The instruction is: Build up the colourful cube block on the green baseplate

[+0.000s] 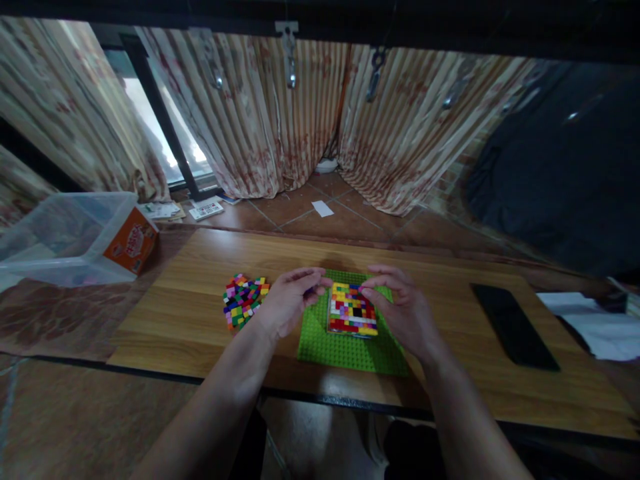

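Observation:
A green baseplate [345, 347] lies on the wooden table, with a square block of many-coloured bricks [352, 312] built on its far half. My left hand [289, 298] is at the block's left far corner, fingers pinched on something small I cannot make out. My right hand [403, 303] curls over the block's right far corner, fingertips touching its top edge. A heap of loose coloured bricks [243, 300] lies just left of my left hand.
A black phone [513, 325] lies on the table [190, 313] to the right. A clear plastic bin [65, 237] with an orange box [134, 245] stands at the far left. White papers [595, 327] lie at the right edge. Curtains hang behind.

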{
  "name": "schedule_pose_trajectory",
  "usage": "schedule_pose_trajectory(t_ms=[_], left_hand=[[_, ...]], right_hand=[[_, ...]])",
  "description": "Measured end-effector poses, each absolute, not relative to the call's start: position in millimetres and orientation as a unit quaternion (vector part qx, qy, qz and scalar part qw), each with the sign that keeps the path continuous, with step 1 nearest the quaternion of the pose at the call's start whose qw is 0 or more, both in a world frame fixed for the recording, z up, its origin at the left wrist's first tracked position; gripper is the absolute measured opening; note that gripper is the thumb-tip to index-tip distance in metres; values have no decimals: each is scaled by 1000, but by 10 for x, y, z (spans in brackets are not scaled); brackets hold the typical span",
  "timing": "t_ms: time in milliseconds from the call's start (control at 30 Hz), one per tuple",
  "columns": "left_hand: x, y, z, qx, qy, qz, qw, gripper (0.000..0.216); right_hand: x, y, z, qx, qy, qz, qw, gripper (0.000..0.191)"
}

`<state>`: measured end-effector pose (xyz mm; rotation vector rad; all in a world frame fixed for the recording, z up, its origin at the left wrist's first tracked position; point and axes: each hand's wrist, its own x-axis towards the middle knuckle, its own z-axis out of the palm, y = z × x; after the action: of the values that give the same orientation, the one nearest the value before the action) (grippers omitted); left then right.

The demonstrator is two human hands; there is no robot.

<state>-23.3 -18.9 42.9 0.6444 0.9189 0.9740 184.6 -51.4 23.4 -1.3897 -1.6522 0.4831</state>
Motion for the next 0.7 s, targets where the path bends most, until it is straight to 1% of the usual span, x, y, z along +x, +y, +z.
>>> schedule_pose_trajectory(t_ms=[100, 300, 567, 700], left_hand=[[-245, -151, 434, 245, 438, 491, 712, 8], [-213, -173, 485, 228, 433, 491, 721, 17], [-211, -198, 495, 240, 435, 482, 721, 19], [-210, -207, 478, 242, 433, 480, 723, 19]], right_hand=[[1869, -512, 171, -576, -666, 211, 423, 9], [1751, -503, 142, -578, -669, 221, 412, 11], [1681, -441, 72, -586, -624, 247, 454, 12], [1663, -416, 58, -589, -581, 311, 468, 19]])
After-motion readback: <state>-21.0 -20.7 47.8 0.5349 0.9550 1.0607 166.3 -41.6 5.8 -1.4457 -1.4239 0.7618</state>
